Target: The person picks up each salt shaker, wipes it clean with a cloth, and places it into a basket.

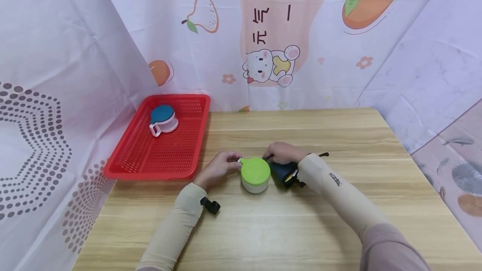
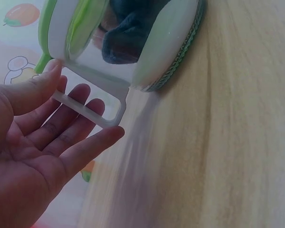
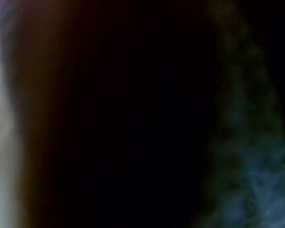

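A clear seasoning jar with a bright green lid (image 1: 255, 171) and a white handle (image 2: 88, 110) stands upright on the table. On its left side my left hand (image 1: 223, 164) holds the handle, with the thumb near its top and the fingers behind it in the left wrist view. To the right of the jar my right hand (image 1: 285, 153) grips a dark blue, cloth-like item (image 1: 280, 172) close against the jar's side. Part of that item also shows through the clear wall in the left wrist view. The right wrist view is too dark and blurred to show the fingers.
At the left back of the wooden table (image 1: 256, 229) lies a red plastic basket (image 1: 169, 149). Inside it stands another jar with a blue lid (image 1: 162, 113) and a white handle. A printed curtain (image 1: 211, 53) hangs behind the table.
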`<control>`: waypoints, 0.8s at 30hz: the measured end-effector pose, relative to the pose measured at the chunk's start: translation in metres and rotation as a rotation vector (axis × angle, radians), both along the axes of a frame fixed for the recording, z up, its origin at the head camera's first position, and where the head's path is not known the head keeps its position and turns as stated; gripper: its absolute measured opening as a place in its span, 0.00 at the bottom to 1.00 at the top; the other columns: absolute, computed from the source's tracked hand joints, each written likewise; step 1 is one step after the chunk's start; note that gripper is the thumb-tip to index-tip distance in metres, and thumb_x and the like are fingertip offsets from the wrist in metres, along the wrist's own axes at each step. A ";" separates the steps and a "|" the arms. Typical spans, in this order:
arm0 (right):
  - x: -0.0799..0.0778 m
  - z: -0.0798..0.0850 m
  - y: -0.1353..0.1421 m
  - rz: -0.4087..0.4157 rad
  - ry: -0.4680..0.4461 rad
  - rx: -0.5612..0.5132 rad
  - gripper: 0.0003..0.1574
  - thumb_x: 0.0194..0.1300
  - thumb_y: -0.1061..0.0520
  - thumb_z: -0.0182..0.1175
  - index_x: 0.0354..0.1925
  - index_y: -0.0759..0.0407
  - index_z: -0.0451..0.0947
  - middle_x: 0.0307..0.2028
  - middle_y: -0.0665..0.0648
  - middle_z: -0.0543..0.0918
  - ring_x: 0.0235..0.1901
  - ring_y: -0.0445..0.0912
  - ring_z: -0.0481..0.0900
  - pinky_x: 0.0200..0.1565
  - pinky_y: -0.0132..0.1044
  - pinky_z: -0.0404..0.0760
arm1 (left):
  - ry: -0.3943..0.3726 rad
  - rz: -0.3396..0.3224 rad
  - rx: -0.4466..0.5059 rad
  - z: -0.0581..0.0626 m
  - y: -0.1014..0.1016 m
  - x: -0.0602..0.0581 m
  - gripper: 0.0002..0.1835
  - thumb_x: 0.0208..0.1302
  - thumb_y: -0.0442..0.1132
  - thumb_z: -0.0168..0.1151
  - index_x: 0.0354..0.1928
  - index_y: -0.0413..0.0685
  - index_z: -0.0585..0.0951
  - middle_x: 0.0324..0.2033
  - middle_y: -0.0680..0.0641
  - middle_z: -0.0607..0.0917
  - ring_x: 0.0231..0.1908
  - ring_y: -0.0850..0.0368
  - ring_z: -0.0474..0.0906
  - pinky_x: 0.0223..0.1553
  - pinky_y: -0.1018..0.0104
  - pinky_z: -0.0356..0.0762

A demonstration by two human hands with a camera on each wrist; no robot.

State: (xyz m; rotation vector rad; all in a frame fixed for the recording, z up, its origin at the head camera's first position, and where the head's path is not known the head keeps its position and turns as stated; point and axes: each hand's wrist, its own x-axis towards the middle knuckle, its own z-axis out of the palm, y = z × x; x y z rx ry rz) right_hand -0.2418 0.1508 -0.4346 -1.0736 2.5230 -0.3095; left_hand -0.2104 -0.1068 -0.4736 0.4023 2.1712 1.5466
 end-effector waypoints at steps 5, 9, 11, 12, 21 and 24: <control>0.005 -0.002 0.012 -0.104 -0.084 -0.115 0.17 0.67 0.60 0.58 0.53 0.59 0.82 0.51 0.58 0.85 0.53 0.52 0.81 0.57 0.47 0.78 | 0.020 0.031 -0.015 -0.005 -0.001 -0.001 0.14 0.64 0.31 0.62 0.51 0.36 0.80 0.45 0.41 0.83 0.44 0.59 0.78 0.49 0.60 0.81; 0.009 -0.003 0.020 -0.188 -0.157 -0.231 0.17 0.68 0.61 0.57 0.54 0.62 0.81 0.52 0.61 0.84 0.54 0.53 0.81 0.56 0.47 0.78 | 0.015 0.042 -0.008 -0.004 -0.001 -0.001 0.13 0.65 0.31 0.61 0.50 0.36 0.80 0.44 0.41 0.83 0.43 0.57 0.78 0.49 0.58 0.80; 0.012 -0.003 0.022 -0.234 -0.181 -0.268 0.18 0.68 0.60 0.57 0.54 0.63 0.81 0.52 0.62 0.84 0.54 0.53 0.81 0.55 0.47 0.77 | 0.025 0.048 -0.020 -0.003 0.000 -0.001 0.12 0.64 0.32 0.62 0.49 0.37 0.80 0.43 0.42 0.84 0.44 0.56 0.78 0.51 0.58 0.79; 0.013 -0.004 0.023 -0.262 -0.191 -0.283 0.18 0.68 0.60 0.57 0.54 0.63 0.81 0.52 0.62 0.84 0.54 0.53 0.80 0.55 0.46 0.77 | 0.027 0.052 -0.027 -0.003 0.000 -0.001 0.12 0.64 0.32 0.62 0.49 0.38 0.80 0.43 0.43 0.84 0.45 0.56 0.79 0.52 0.58 0.78; 0.032 -0.009 0.021 -0.625 -0.396 -0.456 0.20 0.67 0.57 0.59 0.55 0.62 0.80 0.55 0.65 0.82 0.49 0.50 0.78 0.41 0.32 0.75 | 0.081 0.045 -0.045 -0.003 0.000 0.000 0.10 0.63 0.32 0.62 0.45 0.39 0.80 0.42 0.44 0.84 0.48 0.53 0.79 0.59 0.54 0.72; 0.037 -0.009 0.023 -0.672 -0.399 -0.473 0.20 0.67 0.58 0.58 0.55 0.62 0.80 0.54 0.65 0.82 0.46 0.49 0.78 0.40 0.31 0.75 | 0.103 0.044 -0.056 -0.002 0.001 0.001 0.10 0.62 0.32 0.62 0.45 0.39 0.79 0.43 0.43 0.84 0.50 0.51 0.78 0.59 0.53 0.72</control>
